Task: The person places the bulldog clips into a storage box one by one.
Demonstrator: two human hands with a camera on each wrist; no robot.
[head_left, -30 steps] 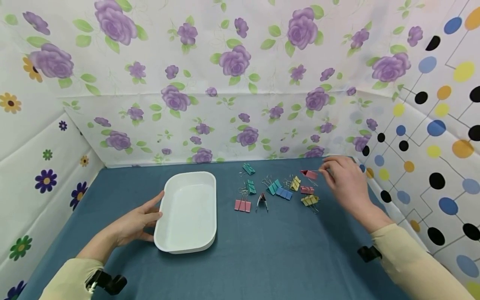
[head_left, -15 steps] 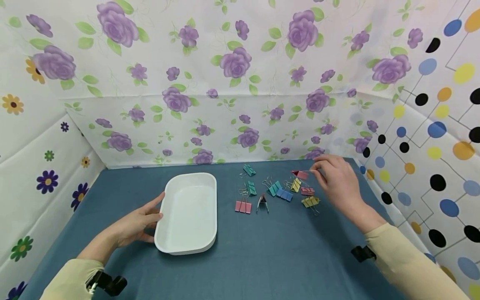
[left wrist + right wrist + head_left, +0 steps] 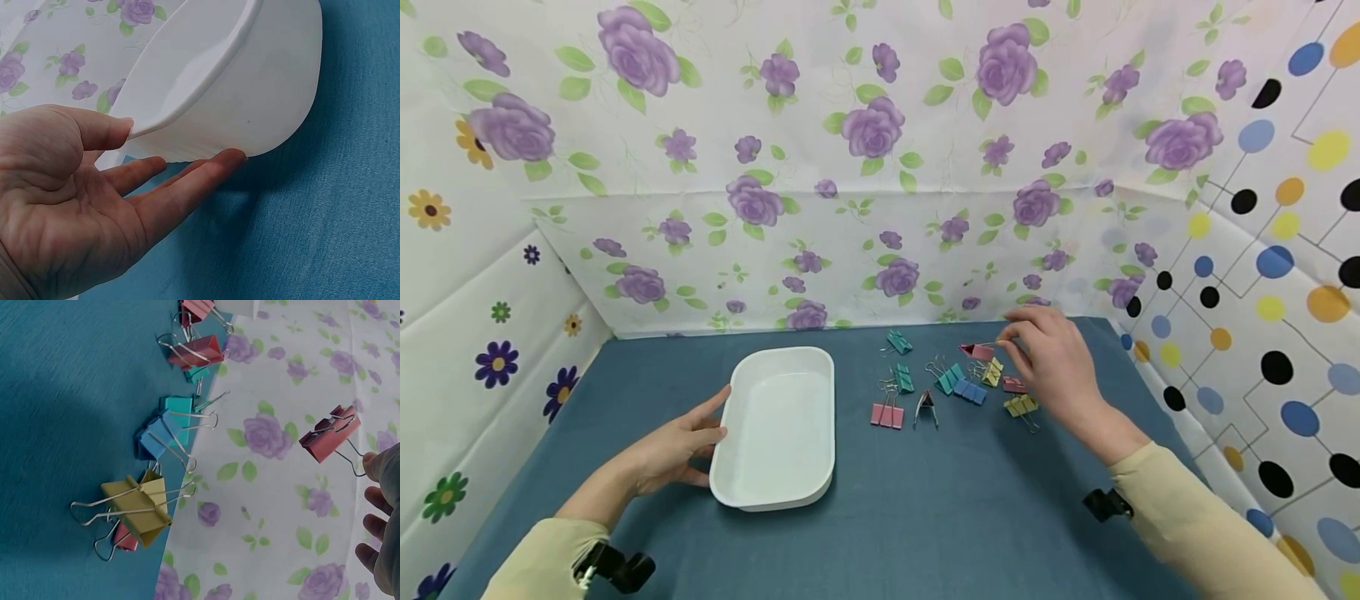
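My left hand point(image 3: 673, 450) holds the white plastic tray point(image 3: 778, 433) by its left side. The left wrist view shows the thumb at the tray's rim point(image 3: 187, 103) and other fingertips against its outer wall and lower edge. Thumb and forefinger of my right hand point(image 3: 1048, 354) pinch a wire handle of a pink binder clip point(image 3: 976, 351), held up over the far right of the table. In the right wrist view this clip point(image 3: 330, 434) hangs off the fingertips, its other handle folded against the body; the remaining fingers point(image 3: 375, 525) curl loosely.
Several loose binder clips lie right of the tray: green point(image 3: 898, 340), blue point(image 3: 970, 392), yellow point(image 3: 1021, 406) and pink point(image 3: 887, 416). One clip point(image 3: 927, 407) stands with its handles down. Flowered cloth point(image 3: 865, 250) walls the back; a dotted cloth point(image 3: 1262, 333) stands at right.
My right hand has moved left with the pink binder clip, from the far right corner to above the yellow clip. My left hand and the tray stay about where they were.
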